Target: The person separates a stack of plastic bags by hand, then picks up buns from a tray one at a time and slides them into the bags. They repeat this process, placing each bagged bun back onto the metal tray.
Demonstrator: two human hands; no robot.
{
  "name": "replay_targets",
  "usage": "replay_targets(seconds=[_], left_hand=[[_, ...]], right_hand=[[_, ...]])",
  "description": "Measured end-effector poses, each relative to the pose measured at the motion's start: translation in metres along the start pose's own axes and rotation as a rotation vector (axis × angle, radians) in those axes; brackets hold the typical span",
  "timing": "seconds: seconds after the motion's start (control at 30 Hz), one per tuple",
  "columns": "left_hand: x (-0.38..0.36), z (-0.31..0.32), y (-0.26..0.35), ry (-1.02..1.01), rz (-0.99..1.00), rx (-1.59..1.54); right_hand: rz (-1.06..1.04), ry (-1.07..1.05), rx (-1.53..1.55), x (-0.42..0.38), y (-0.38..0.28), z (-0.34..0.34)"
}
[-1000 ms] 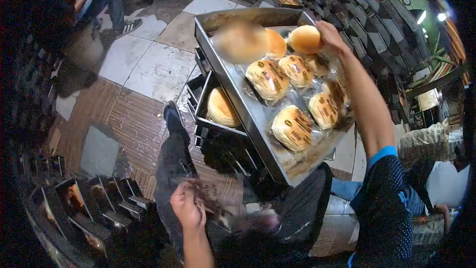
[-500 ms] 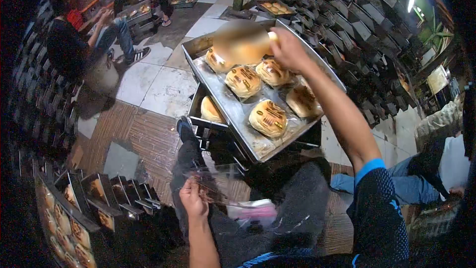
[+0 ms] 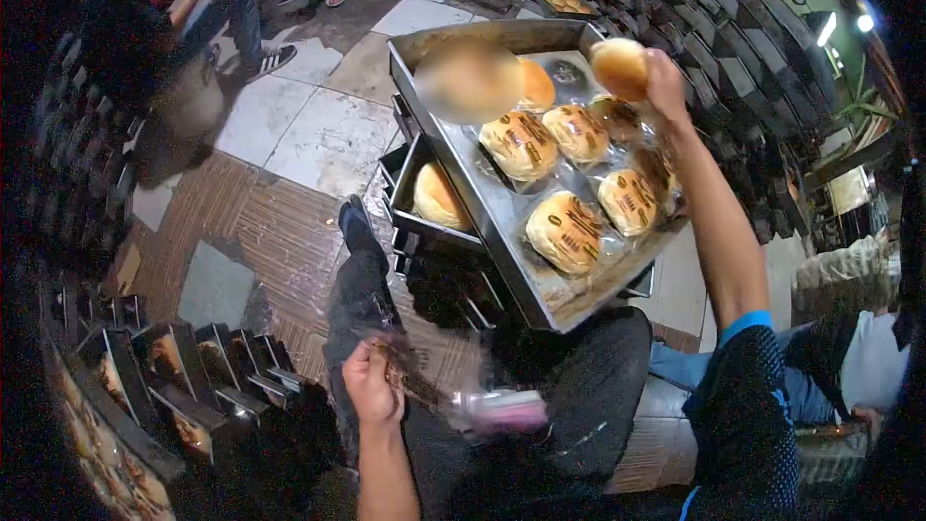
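My right hand (image 3: 666, 87) grips a plain round bun (image 3: 620, 68), held up over the right edge of a metal baking tray (image 3: 494, 207). In that tray lie several buns in clear printed wrappers, one of them a wrapped bun (image 3: 569, 232) near the front. An unwrapped bun (image 3: 535, 85) rests toward the back, beside a blurred patch. Low over my lap, my left hand (image 3: 374, 381) is closed on a clear plastic bag (image 3: 417, 381) with dark print, smeared by motion. A pink and white stack of bags (image 3: 502, 410) sits on my lap.
Beneath the tray, a lower tray (image 3: 449, 232) holds another bun (image 3: 439, 198). Stacked tins (image 3: 666, 14) line the right side. Trays of bread (image 3: 183, 425) stand at lower left. A seated person (image 3: 125, 48) is at upper left; another person's legs (image 3: 781, 352) are at right.
My right hand has lifted the bun from the tray's far end and brought it right. The bag in my left hand has shifted. The view has moved slightly.
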State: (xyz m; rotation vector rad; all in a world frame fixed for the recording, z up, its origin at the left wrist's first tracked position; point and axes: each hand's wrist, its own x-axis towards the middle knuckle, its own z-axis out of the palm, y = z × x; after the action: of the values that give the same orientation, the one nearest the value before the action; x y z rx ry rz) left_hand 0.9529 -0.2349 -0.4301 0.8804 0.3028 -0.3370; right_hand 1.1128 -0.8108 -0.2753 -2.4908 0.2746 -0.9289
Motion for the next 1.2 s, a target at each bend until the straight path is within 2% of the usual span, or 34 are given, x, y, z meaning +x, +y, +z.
replay_targets(seconds=[0.03, 0.07, 0.1, 0.13, 0.17, 0.2, 0.23, 0.3, 0.33, 0.37, 0.4, 0.43, 0.5, 0.53, 0.63, 0.67, 0.77, 0.83, 0.9, 0.93, 0.97, 1.03, 1.07, 1.1, 1.17, 1.2], left_hand=[[-0.002, 0.001, 0.0, -0.018, -0.006, 0.012], [-0.004, 0.008, -0.001, 0.062, 0.013, -0.004], [-0.007, 0.016, 0.003, 0.093, 0.065, -0.015], [-0.012, 0.024, 0.007, 0.128, 0.114, -0.026], [-0.019, 0.029, 0.011, 0.166, 0.161, -0.034], [-0.027, 0.025, 0.023, 0.088, 0.13, 0.053], [-0.036, 0.032, 0.03, 0.11, 0.146, 0.212], [-0.05, 0.048, 0.042, 0.166, 0.158, 0.547], [-0.053, 0.043, 0.037, 0.098, 0.312, 0.656], [-0.057, 0.036, 0.032, 0.018, 0.466, 0.762], [-0.078, 0.051, 0.042, 0.037, 0.344, 0.698], [-0.084, 0.046, 0.044, 0.087, 0.366, 0.711], [-0.092, 0.034, 0.046, 0.187, 0.416, 0.717], [-0.098, 0.03, 0.052, 0.16, 0.46, 0.852], [-0.105, 0.037, 0.045, 0.115, 0.536, 0.866], [-0.109, 0.043, 0.051, 0.123, 0.507, 0.837], [-0.119, 0.041, 0.068, 0.121, 0.44, 0.817], [-0.124, 0.045, 0.068, 0.067, 0.457, 0.891], [-0.109, 0.031, 0.054, 0.102, 0.572, 0.931], [-0.121, 0.059, 0.058, 0.138, 0.753, 0.967], [-0.136, 0.078, 0.058, -0.007, 0.542, 0.545], [-0.157, 0.103, 0.055, -0.283, 0.093, -0.289], [-0.163, 0.106, 0.05, -0.169, 0.118, -0.267], [-0.167, 0.11, 0.055, -0.242, 0.172, -0.278], [-0.165, 0.105, 0.068, -0.373, 0.249, -0.336], [-0.167, 0.103, 0.062, -0.273, 0.404, -0.115]], right_hand=[[0.128, 0.095, 0.179, 0.0, 0.015, -0.012], [0.41, 0.078, 0.677, -0.024, -0.029, -0.029], [0.692, 0.035, 0.986, -0.054, -0.085, -0.046], [0.734, -0.054, 1.143, -0.085, -0.118, -0.062], [0.685, -0.29, 1.293, -0.117, -0.162, -0.083], [0.74, -0.322, 1.341, -0.154, -0.181, -0.087], [0.796, -0.352, 1.386, -0.191, -0.2, -0.091], [0.737, -0.794, 1.143, -0.245, -0.235, -0.091], [0.651, -1.007, 1.013, -0.272, -0.252, -0.091], [0.727, -0.972, 1.23, -0.306, -0.262, -0.078], [0.821, -0.981, 1.287, -0.327, -0.262, -0.078], [0.911, -0.991, 1.338, -0.343, -0.264, -0.079], [0.899, -0.832, 1.559, -0.365, -0.27, -0.086], [0.889, -0.749, 1.659, -0.373, -0.273, -0.088], [0.775, -0.654, 1.596, -0.391, -0.29, -0.073], [0.78, -0.657, 1.529, -0.398, -0.289, -0.068], [0.931, -0.846, 1.578, -0.395, -0.278, -0.081], [0.83, -0.786, 1.585, -0.396, -0.289, -0.086], [0.656, -0.704, 1.516, -0.391, -0.309, -0.086], [0.53, -0.539, 1.473, -0.395, -0.321, -0.081], [0.372, -0.462, 1.17, -0.397, -0.33, -0.082], [-0.048, -0.416, 0.888, -0.389, -0.341, -0.091], [-0.295, -0.392, 0.782, -0.38, -0.343, -0.088], [-0.414, -0.405, 0.672, -0.379, -0.35, -0.086], [-0.42, -0.426, 0.691, -0.379, -0.366, -0.089], [-0.438, -0.397, 0.689, -0.378, -0.368, -0.088]])
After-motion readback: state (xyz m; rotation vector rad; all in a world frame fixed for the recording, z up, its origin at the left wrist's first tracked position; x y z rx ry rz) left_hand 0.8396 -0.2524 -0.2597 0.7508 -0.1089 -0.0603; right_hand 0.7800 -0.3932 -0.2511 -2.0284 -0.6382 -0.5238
